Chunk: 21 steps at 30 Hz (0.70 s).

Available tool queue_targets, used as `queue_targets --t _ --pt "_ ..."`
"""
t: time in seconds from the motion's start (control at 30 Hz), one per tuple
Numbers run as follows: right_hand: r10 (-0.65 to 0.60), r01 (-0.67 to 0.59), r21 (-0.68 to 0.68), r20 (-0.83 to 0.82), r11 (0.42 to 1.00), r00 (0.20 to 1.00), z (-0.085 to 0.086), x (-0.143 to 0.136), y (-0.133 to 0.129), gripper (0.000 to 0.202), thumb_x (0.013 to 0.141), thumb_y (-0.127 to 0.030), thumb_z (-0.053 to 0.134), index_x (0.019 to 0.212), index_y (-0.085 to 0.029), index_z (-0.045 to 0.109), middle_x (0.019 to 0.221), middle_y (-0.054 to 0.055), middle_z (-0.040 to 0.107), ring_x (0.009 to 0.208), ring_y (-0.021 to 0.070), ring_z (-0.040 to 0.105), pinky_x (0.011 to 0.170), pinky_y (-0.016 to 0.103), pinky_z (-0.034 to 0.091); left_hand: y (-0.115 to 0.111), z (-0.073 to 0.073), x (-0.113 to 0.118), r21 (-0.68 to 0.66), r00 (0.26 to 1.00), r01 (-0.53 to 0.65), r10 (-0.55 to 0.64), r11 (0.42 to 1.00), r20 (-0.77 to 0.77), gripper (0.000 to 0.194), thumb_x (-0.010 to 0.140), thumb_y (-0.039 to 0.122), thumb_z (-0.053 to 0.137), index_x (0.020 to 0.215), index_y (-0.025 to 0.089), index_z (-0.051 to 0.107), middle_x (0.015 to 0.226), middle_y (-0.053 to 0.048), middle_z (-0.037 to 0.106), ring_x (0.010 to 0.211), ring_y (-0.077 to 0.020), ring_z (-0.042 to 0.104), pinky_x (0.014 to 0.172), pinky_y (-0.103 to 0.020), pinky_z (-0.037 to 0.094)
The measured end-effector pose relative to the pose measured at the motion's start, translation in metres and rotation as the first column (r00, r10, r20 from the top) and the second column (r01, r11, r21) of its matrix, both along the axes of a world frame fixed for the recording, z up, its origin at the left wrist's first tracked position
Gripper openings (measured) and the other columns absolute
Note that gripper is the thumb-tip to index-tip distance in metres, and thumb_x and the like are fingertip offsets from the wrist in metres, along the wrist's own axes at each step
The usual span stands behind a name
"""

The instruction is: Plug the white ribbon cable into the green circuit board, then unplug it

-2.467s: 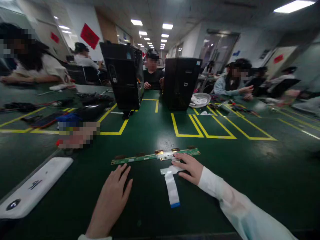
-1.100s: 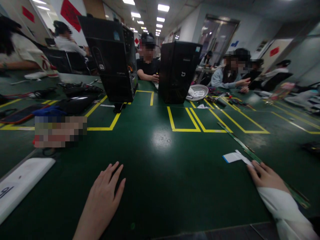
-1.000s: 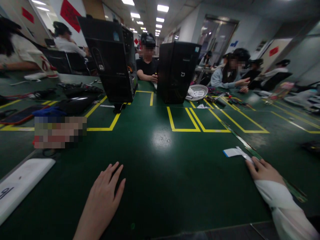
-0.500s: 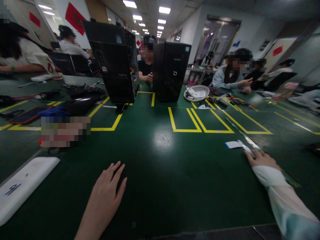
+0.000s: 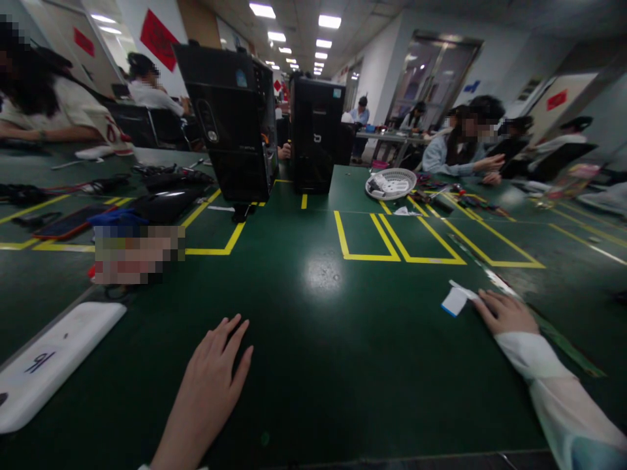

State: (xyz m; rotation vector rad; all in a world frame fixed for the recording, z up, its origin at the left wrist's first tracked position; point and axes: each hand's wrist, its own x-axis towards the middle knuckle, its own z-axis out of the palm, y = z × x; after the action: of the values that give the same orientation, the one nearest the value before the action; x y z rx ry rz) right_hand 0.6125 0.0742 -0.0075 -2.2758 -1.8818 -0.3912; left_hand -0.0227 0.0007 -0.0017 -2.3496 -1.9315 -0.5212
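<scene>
My left hand lies on the green table with its fingers apart and nothing in it. Over on the right, the fingers of my right hand are closed on one end of a white flat ribbon cable. The cable's loose end has a blue tip and points left. Close beside the hand, a long narrow circuit board strip slants across the table, partly covered by the hand. Whether the cable is joined to the strip, I cannot tell.
Two black computer towers stand ahead, a person's hand between them. A white basket holds small parts. Yellow tape marks the tabletop. On the left lie a white plastic cover, cables and a blue item.
My right hand has shifted slightly left, and the ribbon cable has swung so its blue end points nearer me. The right-hand tower has moved left, hiding most of the person behind it.
</scene>
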Motion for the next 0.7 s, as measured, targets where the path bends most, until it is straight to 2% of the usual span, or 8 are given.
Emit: queue_targets --t 0.07,0.13,0.23,0.33,0.47,0.6,0.7 --pt "0.112 -0.113 -0.026 -0.013 0.993 0.994 -0.004 -0.008 0.008 0.061 0.091 -0.047 0.034 0.123 -0.005 0.064 0.125 0.022 0.061 0.122 0.0328 0.053 0.108 0.046 0.038 0.000 0.000 0.000 -0.003 1.000 0.000 0.000 1.000 -0.006 0.057 0.095 0.049 0.035 0.138 0.014 0.051 0.145 -0.015 0.050 0.136 -0.0321 0.044 0.108 -0.054 0.040" --pt "0.191 -0.192 -0.027 -0.031 0.981 0.981 -0.007 -0.025 0.017 0.060 0.091 -0.049 0.035 0.125 -0.008 0.064 0.126 0.019 0.061 0.121 0.0301 0.055 0.106 0.044 0.041 0.000 0.001 0.001 0.003 1.000 0.000 0.000 1.000 -0.008 0.057 0.096 0.049 0.034 0.137 0.014 0.052 0.144 -0.015 0.051 0.135 -0.0323 0.045 0.108 -0.054 0.040" --pt "0.372 -0.366 0.081 -0.070 0.927 0.926 -0.008 -0.065 0.028 0.059 0.094 -0.050 0.032 0.123 -0.011 0.066 0.123 0.018 0.062 0.114 0.0288 0.058 0.100 0.046 0.046 0.000 0.002 0.002 0.011 1.000 -0.002 0.002 1.000 -0.008 0.058 0.096 0.048 0.033 0.137 0.012 0.052 0.144 -0.016 0.051 0.135 -0.0326 0.045 0.109 -0.055 0.039" --pt "0.565 -0.544 0.183 -0.090 0.819 0.820 -0.003 -0.117 0.037 0.056 0.097 -0.049 0.030 0.120 -0.014 0.067 0.118 0.018 0.063 0.109 0.0285 0.059 0.094 0.049 0.049 0.000 0.002 0.002 0.006 1.000 -0.002 0.002 1.000 -0.004 0.057 0.096 0.048 0.034 0.137 0.013 0.051 0.144 -0.015 0.051 0.135 -0.0326 0.045 0.108 -0.055 0.039" --pt "0.754 -0.732 0.182 -0.122 0.657 0.646 0.006 -0.188 0.048 0.044 0.099 -0.040 0.035 0.123 -0.018 0.064 0.120 0.014 0.063 0.110 0.0265 0.057 0.093 0.049 0.049 0.000 0.003 0.003 -0.003 1.000 -0.007 0.007 1.000 0.005 0.055 0.096 0.046 0.034 0.136 0.013 0.052 0.143 -0.015 0.052 0.135 -0.0320 0.045 0.109 -0.054 0.039" --pt "0.870 -0.853 0.176 -0.153 0.491 0.469 0.011 -0.255 0.048 0.041 0.100 -0.036 0.035 0.125 -0.018 0.062 0.122 0.015 0.061 0.108 0.0257 0.055 0.090 0.048 0.050 0.000 0.005 0.005 0.022 1.000 -0.006 0.006 1.000 0.020 0.053 0.096 0.044 0.034 0.134 0.013 0.054 0.142 -0.015 0.054 0.134 -0.0309 0.047 0.109 -0.053 0.040" --pt "0.912 -0.904 0.166 -0.192 0.394 0.362 0.014 -0.300 0.035 0.042 0.100 -0.037 0.034 0.125 -0.015 0.061 0.123 0.016 0.061 0.105 0.0249 0.054 0.088 0.046 0.049 0.000 0.007 0.007 0.028 1.000 -0.010 0.009 1.000 0.017 0.053 0.096 0.044 0.034 0.134 0.014 0.055 0.141 -0.015 0.055 0.133 -0.0310 0.048 0.108 -0.053 0.041"
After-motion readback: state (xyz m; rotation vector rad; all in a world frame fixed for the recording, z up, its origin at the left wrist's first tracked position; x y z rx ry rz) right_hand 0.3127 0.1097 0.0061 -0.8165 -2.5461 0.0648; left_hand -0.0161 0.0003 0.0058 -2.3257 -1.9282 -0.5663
